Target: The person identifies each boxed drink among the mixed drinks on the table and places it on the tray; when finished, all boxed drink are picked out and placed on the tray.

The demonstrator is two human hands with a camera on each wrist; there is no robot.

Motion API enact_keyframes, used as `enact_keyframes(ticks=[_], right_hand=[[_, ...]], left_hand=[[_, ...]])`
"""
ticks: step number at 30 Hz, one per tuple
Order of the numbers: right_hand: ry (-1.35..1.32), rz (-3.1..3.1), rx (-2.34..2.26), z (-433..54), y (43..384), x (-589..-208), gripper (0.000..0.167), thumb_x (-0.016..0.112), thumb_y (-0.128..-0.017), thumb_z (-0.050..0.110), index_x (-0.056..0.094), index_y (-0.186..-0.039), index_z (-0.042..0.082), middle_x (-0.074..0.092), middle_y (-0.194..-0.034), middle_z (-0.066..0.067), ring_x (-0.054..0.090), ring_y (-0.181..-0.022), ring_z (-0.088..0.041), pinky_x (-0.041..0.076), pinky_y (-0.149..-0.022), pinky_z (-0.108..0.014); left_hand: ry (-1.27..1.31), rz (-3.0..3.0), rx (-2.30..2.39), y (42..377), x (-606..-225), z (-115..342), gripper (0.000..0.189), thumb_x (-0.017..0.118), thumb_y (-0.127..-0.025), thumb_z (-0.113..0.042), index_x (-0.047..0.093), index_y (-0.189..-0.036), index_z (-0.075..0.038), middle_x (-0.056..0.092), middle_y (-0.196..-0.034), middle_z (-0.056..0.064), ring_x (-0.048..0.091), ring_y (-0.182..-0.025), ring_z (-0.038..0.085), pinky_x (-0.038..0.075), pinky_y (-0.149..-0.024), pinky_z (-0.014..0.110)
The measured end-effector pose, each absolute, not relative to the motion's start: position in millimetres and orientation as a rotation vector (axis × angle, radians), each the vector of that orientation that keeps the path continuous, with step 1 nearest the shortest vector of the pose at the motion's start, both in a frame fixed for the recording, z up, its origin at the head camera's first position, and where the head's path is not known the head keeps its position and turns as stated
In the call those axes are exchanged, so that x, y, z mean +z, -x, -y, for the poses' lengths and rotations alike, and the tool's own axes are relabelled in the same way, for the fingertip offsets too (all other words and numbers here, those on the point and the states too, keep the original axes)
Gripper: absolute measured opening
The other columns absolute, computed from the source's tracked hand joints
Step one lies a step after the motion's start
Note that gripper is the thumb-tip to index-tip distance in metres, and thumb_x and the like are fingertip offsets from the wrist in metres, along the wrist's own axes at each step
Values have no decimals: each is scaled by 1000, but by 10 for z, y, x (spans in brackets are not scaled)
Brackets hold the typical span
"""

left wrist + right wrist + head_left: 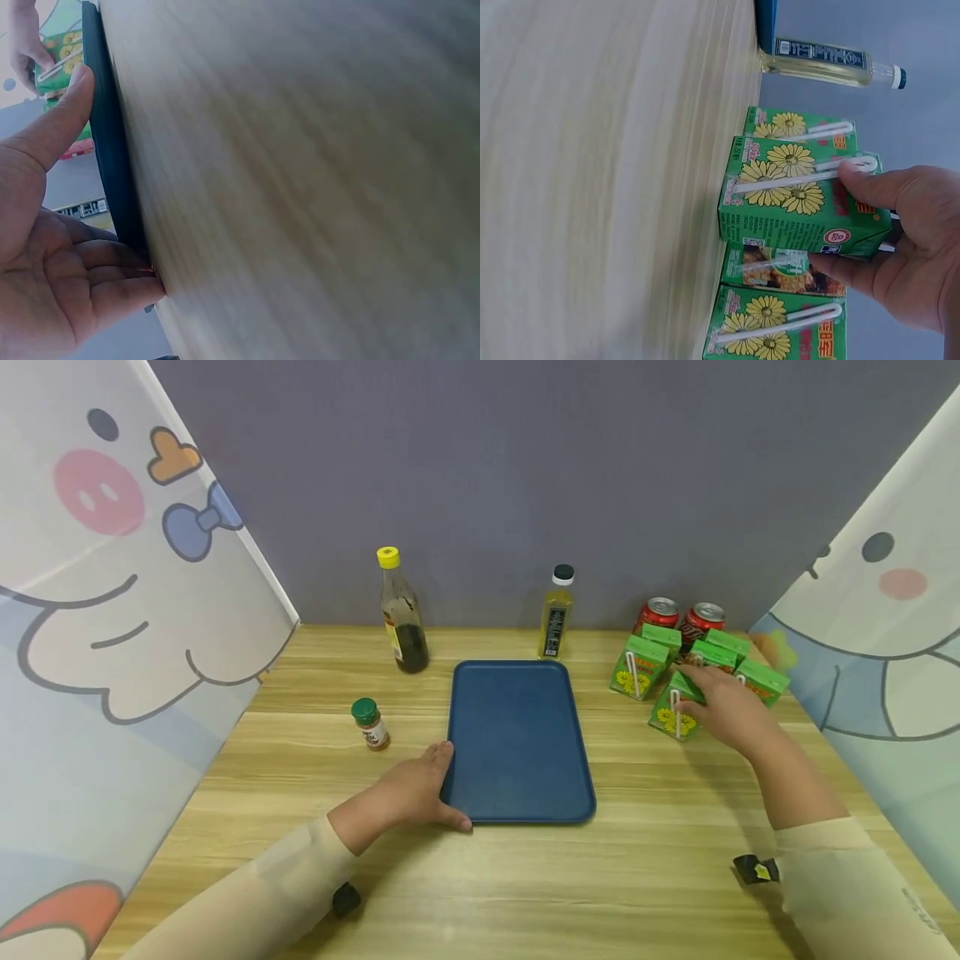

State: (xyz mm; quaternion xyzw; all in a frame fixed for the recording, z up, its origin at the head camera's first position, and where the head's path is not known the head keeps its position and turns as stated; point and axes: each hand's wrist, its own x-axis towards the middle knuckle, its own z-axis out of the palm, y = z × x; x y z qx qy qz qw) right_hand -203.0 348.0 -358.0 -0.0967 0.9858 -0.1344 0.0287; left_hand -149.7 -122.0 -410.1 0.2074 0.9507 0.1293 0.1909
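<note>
Taking the blue tray (520, 742) as the centre of the clock in the head view, the left hand (416, 789) is at 8 o'clock, and its forearm comes in from the same direction. This hand is spread at the near corner of the tray: its fingers are extended along the side and point between 1 and 2 o'clock, while the straight thumb points to 4 o'clock along the near rim. It touches the tray but does not wrap around it.

The right hand (723, 706) is at 3 o'clock, and its forearm enters from about 5 o'clock of the hand. It grips a green drink carton (780, 202), with the thumb on the straw side and the fingers behind. This carton is also at 3 o'clock, in front of the other green cartons (636, 672); I cannot tell if its base touches the wooden table (525, 893).

Two red cans (697, 625) stand behind, at 2 o'clock. The oil bottle (555, 618) is between 12 and 1, the dark sauce bottle (408, 639) between 10 and 11, and the small jar (372, 728) at 9 o'clock.
</note>
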Motion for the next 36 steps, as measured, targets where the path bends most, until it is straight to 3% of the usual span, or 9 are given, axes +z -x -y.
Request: enact_keyframes(ticks=[8,18,24,36], right_hand=[[286,-3027,-472,-3382,2058,-3570,77,55,-96,53,30,-155,10,32,-151,-34,32,-131,-59,29,-100,-73],[326,-3056,-576,-2920,2145,-3336,67,64,-94,46,45,-146,10,43,-148,-24,36,-134,-51,28,-105,-69],[462,-3048,-662,-2477,2256,-3246,64,65,-94,42,45,-147,14,48,-144,-17,48,-128,-41,42,-98,-61],[584,-2996,-771,-1605,2770,-3355,59,66,-94,38,45,-146,17,50,-140,-8,58,-106,-26,47,-86,-46]], left_hand=[[-612,-2687,344,1494,-4074,1211,129,77,-67,-69,16,-155,4,22,-159,26,24,-147,36,33,-114,46],[-617,-2686,326,1505,-4050,1200,129,76,-67,-70,17,-155,4,23,-158,27,27,-146,37,36,-112,47],[-603,-2678,303,1473,-4041,1201,129,77,-67,-69,18,-155,4,23,-158,27,27,-146,37,36,-111,48],[-606,-2675,305,1466,-4011,1180,127,78,-68,-67,19,-154,6,23,-158,26,26,-147,37,33,-114,47]])
